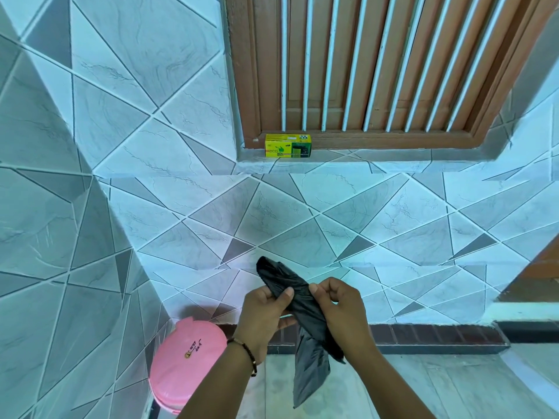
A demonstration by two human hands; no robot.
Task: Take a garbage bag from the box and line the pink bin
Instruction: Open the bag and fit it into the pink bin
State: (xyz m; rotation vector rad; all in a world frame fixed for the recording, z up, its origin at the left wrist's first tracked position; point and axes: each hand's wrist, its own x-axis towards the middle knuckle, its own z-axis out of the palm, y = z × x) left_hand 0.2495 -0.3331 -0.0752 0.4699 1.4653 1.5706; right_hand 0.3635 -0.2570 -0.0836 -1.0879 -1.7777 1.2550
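A black garbage bag (302,300), still folded into a long strip, was held in front of the tiled wall (121,146); its upper part was pinched by the fingers (286,294) of the left hand (263,316), its middle was gripped by the closed right hand (341,309), and a loose end was left hanging below; the pink bin (181,358), lid shut, was seen low at the left on the floor (423,388); the yellow-green box (288,146) was set on the window ledge (363,155), well apart.
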